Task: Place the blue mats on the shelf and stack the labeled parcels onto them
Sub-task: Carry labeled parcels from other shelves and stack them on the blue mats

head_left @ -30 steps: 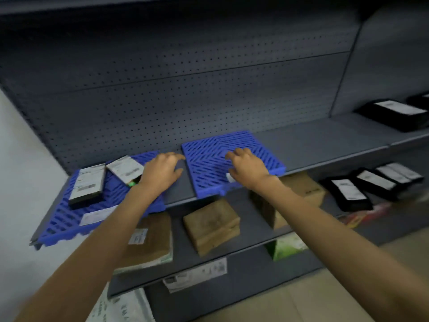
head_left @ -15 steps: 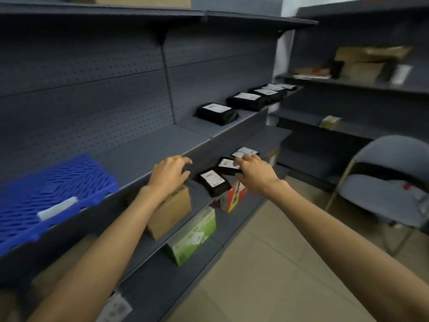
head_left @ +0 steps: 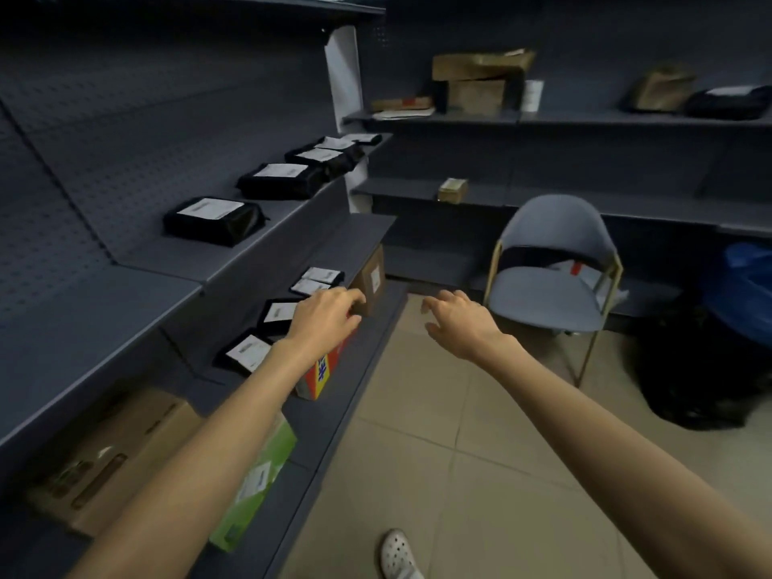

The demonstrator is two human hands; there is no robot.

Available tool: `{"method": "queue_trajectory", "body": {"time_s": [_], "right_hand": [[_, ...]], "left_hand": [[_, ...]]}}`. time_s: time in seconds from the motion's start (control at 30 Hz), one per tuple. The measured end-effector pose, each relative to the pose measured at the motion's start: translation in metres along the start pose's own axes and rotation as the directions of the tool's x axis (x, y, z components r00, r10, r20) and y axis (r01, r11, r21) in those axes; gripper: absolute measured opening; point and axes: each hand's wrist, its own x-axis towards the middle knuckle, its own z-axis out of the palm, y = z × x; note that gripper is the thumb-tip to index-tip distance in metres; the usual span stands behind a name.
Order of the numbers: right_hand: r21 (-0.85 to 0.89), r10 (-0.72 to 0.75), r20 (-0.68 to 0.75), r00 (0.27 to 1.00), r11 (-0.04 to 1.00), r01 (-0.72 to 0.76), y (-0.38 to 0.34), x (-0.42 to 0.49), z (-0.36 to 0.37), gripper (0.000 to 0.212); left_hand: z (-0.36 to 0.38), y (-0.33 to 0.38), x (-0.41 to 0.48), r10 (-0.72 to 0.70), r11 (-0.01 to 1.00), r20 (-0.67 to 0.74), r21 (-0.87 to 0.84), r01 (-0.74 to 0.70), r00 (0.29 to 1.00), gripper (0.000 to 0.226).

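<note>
2 empty hands, fingers relaxed: left hand (head_left: 323, 317) seemingly over 4 labeled parcels (head_left: 246, 352), right hand (head_left: 457, 321) apart.

Four parcels (head_left: 273, 313) lie in a row on the shelf (head_left: 346, 240), a chair (head_left: 551, 265) to their right.

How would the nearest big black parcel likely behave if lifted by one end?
The black parcel looks wrapped in wrinkled, glossy film, so it would probably sag rather than stay stiff. That sheen suggests it may be slippery to grip. It lies flat on the shelf, so rolling or tipping seems unlikely.
</note>
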Motion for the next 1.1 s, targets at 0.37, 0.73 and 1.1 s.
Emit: {"method": "queue_trajectory", "body": {"time_s": [0.37, 0.73, 1.1], "right_hand": [[-0.027, 0.028, -0.045, 0.999, 0.999, -0.029, 0.086, 0.213, -0.010, 0.029], [0.001, 0.072, -0.040, 0.997, 0.997, -0.072, 0.172, 0.381, 0.009, 0.027], [-0.026, -0.079, 0.029, 0.996, 0.996, 0.080, 0.279, 0.639, 0.011, 0.032]], "left_hand": [[0.041, -0.045, 0.230, 0.007, 0.999, -0.017, -0.041, -0.008, 1.000, 0.020], [0.092, -0.066, 0.421, 0.077, 0.996, 0.008, -0.037, -0.077, 0.997, 0.021], [0.130, -0.113, 0.670, -0.070, 0.998, 0.004, 0.006, 0.070, 0.998, 0.026]]}}
